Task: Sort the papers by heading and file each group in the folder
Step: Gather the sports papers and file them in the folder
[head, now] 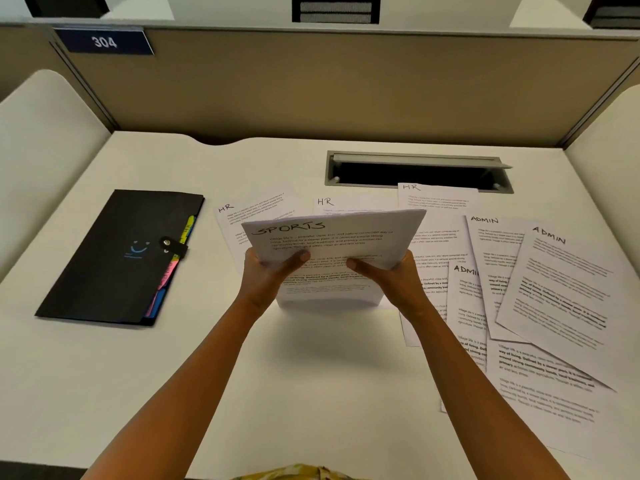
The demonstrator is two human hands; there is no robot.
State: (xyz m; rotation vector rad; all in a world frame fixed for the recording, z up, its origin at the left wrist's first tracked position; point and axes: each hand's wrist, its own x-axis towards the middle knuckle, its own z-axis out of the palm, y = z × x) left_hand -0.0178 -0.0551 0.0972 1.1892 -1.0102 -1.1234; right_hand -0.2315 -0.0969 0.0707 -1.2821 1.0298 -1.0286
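Note:
A stack of sheets headed SPORTS [332,240] stands nearly upright on its bottom edge at the desk's middle. My left hand [266,271] grips its left side and my right hand [391,275] grips its right side, thumbs on the front page. Three sheets headed HR [256,202] lie flat behind the stack. Several sheets headed ADMIN [554,292] overlap on the right. A black folder [114,258] with coloured tabs lies closed on the left, its strap snapped.
The white desk [311,375] is walled in by a tan partition [311,91] at the back. An open cable tray [419,171] is recessed behind the papers. A sign reading 304 [104,41] hangs at the top left.

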